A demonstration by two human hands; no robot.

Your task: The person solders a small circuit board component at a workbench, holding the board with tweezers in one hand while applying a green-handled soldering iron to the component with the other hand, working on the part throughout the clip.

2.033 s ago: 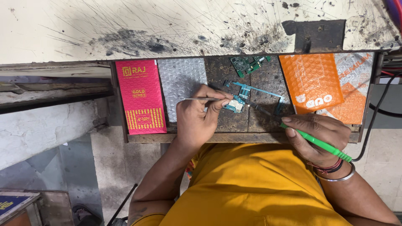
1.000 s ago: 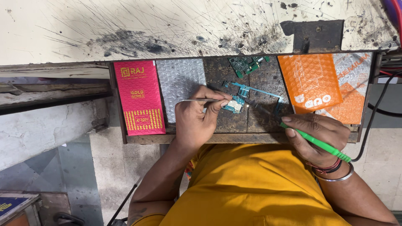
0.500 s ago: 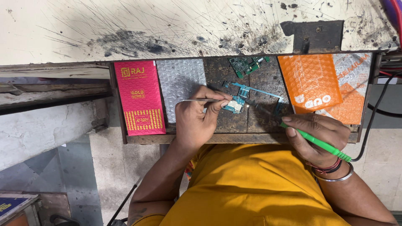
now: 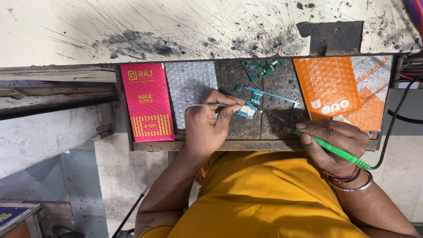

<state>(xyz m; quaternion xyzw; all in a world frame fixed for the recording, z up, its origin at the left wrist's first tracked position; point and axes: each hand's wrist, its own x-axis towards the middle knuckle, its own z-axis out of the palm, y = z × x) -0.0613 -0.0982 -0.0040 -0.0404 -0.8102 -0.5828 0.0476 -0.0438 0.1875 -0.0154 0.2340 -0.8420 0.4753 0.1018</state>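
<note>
Desk (image 4: 273,132): dark, worn wood, mid-frame.
Left hand (image 4: 209,125): closed on thin tweezers (image 4: 211,105), tips at the blue circuit board (image 4: 252,105), centre.
Right hand (image 4: 337,143): curled around the green soldering iron (image 4: 337,152), lower right.

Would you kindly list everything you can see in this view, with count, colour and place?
Circuit board: one, teal, middle of the tray, under the tool tips.
Second circuit board: one, green, tray's far edge.
Tweezers: one, silver, tip at the teal board.
Soldering iron: one, green handle, black cord trailing right.
Flat box: one, pink and gold, tray's left end.
Bubble-wrap pouches: two orange at right, one silver left of centre.
Wooden tray: one, dark brown.
Scratched worktop: one, cream, above.
Bangles: several, silver and dark, right wrist.
Left hand: grips tweezers.
Right hand: grips soldering iron.
</note>
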